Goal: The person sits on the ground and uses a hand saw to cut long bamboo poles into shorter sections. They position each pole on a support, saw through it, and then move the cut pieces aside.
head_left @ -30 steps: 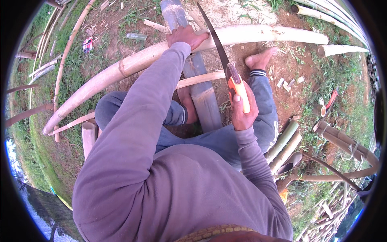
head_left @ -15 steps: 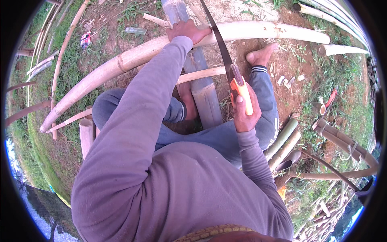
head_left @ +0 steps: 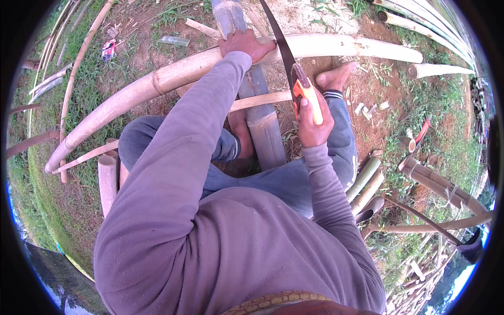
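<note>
A long pale bamboo pole (head_left: pixel 362 46) lies crosswise in front of me, over a grey-brown thick bamboo length (head_left: pixel 265 131) that runs away from me on the ground. My left hand (head_left: pixel 245 45) is clasped over the pole where the two cross, its thumb pointing right toward the blade. In my right hand (head_left: pixel 316 128) is a handsaw (head_left: pixel 311 104) with an orange and pale handle. Its dark blade (head_left: pixel 281 44) crosses the pole just right of my left thumb. How deep the teeth sit in the bamboo I cannot tell.
A split bamboo strip (head_left: pixel 262 100) lies between my legs. Upright bamboo stubs (head_left: pixel 107 178) stand at my left, and cut green lengths (head_left: pixel 365 178) beside my right knee. A red-handled tool (head_left: pixel 423 130) lies on the grass at right. Bamboo poles (head_left: pixel 420 31) are stacked far right.
My right hand has pushed the saw away from me and slightly left, so its handle is nearer the pole. My left hand keeps its hold, and the view has shifted slightly.
</note>
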`<control>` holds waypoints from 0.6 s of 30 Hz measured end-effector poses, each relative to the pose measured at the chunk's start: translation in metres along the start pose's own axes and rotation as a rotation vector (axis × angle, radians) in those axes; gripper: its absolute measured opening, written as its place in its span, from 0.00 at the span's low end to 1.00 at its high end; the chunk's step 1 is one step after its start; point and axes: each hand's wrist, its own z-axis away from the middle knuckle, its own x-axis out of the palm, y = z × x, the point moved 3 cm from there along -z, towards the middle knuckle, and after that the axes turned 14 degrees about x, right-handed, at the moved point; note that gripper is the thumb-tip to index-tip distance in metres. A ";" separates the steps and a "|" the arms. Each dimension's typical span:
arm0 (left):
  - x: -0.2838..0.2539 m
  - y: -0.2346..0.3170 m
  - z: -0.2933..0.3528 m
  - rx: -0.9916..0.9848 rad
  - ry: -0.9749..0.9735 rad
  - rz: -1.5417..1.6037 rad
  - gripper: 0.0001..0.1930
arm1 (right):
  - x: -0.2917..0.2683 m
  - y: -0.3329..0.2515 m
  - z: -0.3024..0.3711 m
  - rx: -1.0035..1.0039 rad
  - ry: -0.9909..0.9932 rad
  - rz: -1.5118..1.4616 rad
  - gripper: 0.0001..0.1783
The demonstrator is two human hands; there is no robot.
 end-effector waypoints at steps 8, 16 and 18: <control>-0.001 -0.005 0.009 0.026 -0.010 -0.013 0.48 | -0.056 0.011 0.102 0.049 -0.041 -0.144 0.29; -0.007 -0.049 0.014 0.244 0.095 0.322 0.51 | 0.027 -0.006 -0.043 0.242 -0.099 -0.166 0.22; -0.027 -0.064 0.050 0.336 0.115 -0.035 0.52 | 0.020 0.002 -0.036 0.058 -0.111 -0.146 0.24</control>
